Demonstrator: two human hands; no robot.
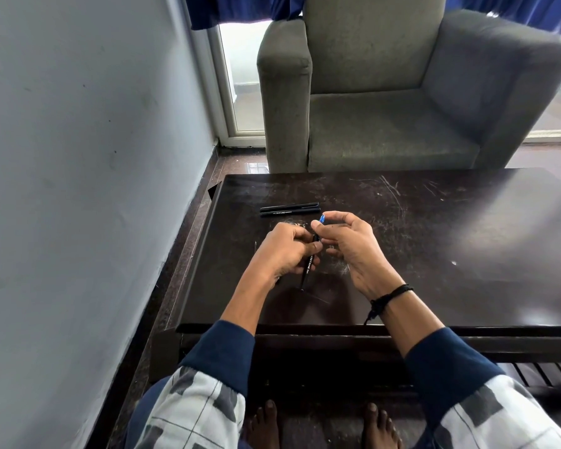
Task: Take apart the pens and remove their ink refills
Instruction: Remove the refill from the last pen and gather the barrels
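Observation:
My left hand (285,251) grips a black pen barrel (307,265) with white lettering, held over the dark table (434,254). My right hand (350,244) pinches the pen's upper end, where a small blue part (322,218) shows between thumb and forefinger. Two more black pens (289,210) lie side by side on the table just beyond my hands. A thin pointed piece (255,247) lies on the table left of my left hand; what it is I cannot tell.
A grey armchair (386,92) stands behind the table. A pale wall (78,157) runs close along the left. My bare feet (321,426) rest on the floor under the table's front edge (370,332).

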